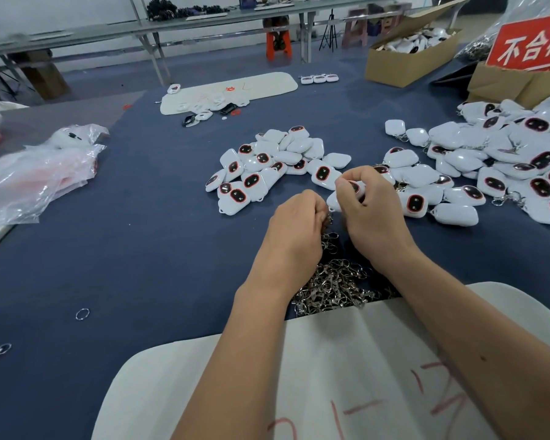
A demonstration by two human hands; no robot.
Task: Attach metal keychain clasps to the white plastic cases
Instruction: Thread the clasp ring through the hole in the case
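1. Blue cloth covers the whole bench (134, 255), and I'm working at its near edge with a white felt mat (346, 369) under my forearms.

2. Far left, crumpled plastic bags (35, 176) lie well apart from the job, and a loose split ring (82, 313) sits alone on the cloth.

3. Centre now: my left hand (294, 223) is curled, fingers closed around a metal clasp (330, 219) whose chain hangs just below them. It looks stiff, light and slick, so I judge a fingertip pinch near the ring gives the best control.

4. Straight below, the heap of clasps (334, 285) glints between my wrists, tangled together; pulling one will probably drag its neighbours.

5. Beyond my hands, the pile of bare cases (273, 166) waits, no hardware visible on most of them.

6. My right hand (367, 201) pinches a white case (337, 198), fingers wrapped over its top, just beside the left. The shell looks smooth, hard and light, likely slippery; I'd hold the broad faces and leave its small corner loop free. Whether the ring is through that loop yet, I cannot tell, since my fingers hide it.

7. Far right, the finished cases (496, 173) spread out with clasps trailing, below a red sign (531, 42) and a cardboard box (410, 55).
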